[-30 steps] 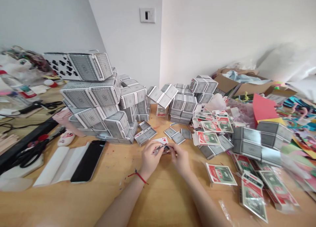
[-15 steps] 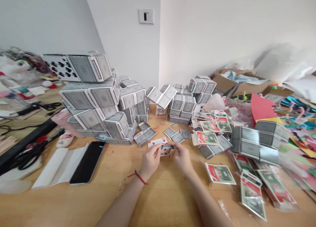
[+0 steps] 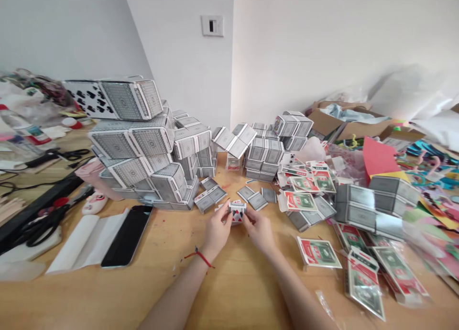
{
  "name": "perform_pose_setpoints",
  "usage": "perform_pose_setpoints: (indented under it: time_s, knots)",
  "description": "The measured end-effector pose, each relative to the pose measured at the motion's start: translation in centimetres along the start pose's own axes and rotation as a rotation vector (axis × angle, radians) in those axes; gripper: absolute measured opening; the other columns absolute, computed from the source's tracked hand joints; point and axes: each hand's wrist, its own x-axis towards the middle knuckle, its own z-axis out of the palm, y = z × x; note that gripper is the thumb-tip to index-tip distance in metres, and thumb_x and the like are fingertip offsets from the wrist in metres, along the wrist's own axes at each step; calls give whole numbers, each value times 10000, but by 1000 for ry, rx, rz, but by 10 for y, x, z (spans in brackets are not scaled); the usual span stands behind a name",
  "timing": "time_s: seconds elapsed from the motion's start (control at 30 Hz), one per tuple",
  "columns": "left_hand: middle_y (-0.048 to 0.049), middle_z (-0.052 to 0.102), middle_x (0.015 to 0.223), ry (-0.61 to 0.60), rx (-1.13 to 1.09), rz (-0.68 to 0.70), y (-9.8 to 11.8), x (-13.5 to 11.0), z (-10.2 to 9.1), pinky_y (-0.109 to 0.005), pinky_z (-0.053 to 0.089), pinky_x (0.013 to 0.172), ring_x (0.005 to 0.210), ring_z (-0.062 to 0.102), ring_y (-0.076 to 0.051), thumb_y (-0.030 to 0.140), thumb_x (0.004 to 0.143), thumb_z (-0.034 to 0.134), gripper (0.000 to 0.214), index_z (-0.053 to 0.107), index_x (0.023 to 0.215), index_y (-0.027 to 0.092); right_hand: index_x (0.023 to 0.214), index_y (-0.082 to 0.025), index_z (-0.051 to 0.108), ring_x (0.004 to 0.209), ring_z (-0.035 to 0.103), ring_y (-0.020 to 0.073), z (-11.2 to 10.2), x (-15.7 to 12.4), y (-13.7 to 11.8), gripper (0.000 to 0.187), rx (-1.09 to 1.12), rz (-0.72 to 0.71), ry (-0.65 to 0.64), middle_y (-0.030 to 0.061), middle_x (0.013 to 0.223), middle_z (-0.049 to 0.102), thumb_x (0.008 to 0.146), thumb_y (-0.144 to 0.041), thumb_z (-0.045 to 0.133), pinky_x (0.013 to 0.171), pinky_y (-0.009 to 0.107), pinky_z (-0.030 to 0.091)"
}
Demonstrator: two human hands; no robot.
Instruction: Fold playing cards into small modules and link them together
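Tabletop: folded card [image 3: 237,210] between fingers [image 3: 226,214].

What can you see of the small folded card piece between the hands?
The folded card piece looks like playing cards bent into a small boxy form, white with red and dark pips facing the camera. It sits just above the wooden table, in front of the grey-backed card cubes. The left hand pinches its left side and the right hand its right. Its underside is hidden.

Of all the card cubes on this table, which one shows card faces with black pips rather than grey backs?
The big cube topping the left stack: its left side shows black spade pips, while neighbouring cubes show grey patterned backs.
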Motion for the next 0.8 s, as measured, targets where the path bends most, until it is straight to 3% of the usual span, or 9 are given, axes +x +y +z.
perform_pose_setpoints:
  time_s: [0.13, 0.23, 0.37, 0.5, 0.67, 0.8]
  knots:
    - [-90, 598, 1070, -10, -5, 7, 4, 2, -4, -279, 499, 751, 900, 595, -166, 176, 786, 412, 405, 443, 1190, 172, 890, -161, 630, 599, 556, 162, -4, 2, -5, 279, 65, 41, -15, 23, 727, 642, 747, -331, 462, 539, 237, 435]
    - [-83, 593, 1067, -2, -100, -2, 9, 4, -7, -273, 497, 744, 899, 588, -154, 174, 792, 396, 365, 464, 1150, 176, 825, -158, 614, 573, 532, 147, -7, 4, -6, 269, 268, 113, -123, 24, 704, 615, 732, -386, 506, 510, 237, 430]
    - [-71, 626, 950, 25, -172, -21, 10, 3, -6, -284, 492, 732, 850, 595, -158, 227, 799, 423, 230, 539, 988, 166, 829, -180, 587, 666, 552, 144, -5, 2, -7, 256, 564, 173, -257, 14, 761, 602, 725, -411, 547, 615, 251, 440]
    - [-76, 625, 925, -19, -220, -48, 9, 3, -5, -281, 496, 703, 820, 601, -157, 254, 819, 403, 222, 524, 983, 165, 906, -209, 558, 751, 577, 164, -1, 0, -8, 277, 819, 259, -306, 28, 853, 606, 719, -413, 566, 638, 274, 449]
    - [-83, 511, 1186, -48, -118, 97, 15, 3, -7, -325, 420, 883, 1100, 468, -181, 194, 815, 398, 288, 524, 1073, 197, 850, -185, 586, 695, 590, 168, 0, 2, -5, 280, 749, 320, -255, 21, 730, 616, 678, -404, 617, 658, 297, 459]
    - [-61, 573, 1116, -85, -10, 140, 14, 2, -8, -313, 429, 871, 1009, 536, -161, 160, 807, 398, 308, 547, 1071, 213, 873, -178, 593, 692, 599, 177, 0, 4, -1, 325, 746, 363, -294, 28, 738, 626, 653, -413, 635, 655, 322, 471]
